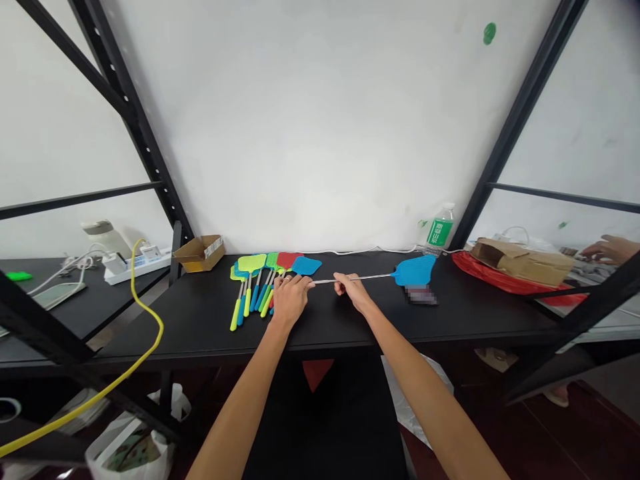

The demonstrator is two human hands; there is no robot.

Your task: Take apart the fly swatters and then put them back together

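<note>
A blue fly swatter (pixel 414 271) lies crosswise above the black table, its head to the right and its thin metal rod stretched out between my hands. My right hand (pixel 351 291) pinches the rod near its middle. My left hand (pixel 292 297) is closed around the other end, where the fingers hide the grip. Left of my left hand is a fanned-out bunch of fly swatters (pixel 253 263) with yellow, blue, green and red heads, handles towards me. Part of the bunch is hidden behind my left hand.
An open cardboard box (pixel 199 254) stands at the back left, a water bottle (pixel 441 230) at the back right. A pixelated dark item (pixel 421 295) lies below the blue swatter head. A yellow cable (pixel 150 347) hangs at left. Another person's hand (pixel 611 249) shows at far right.
</note>
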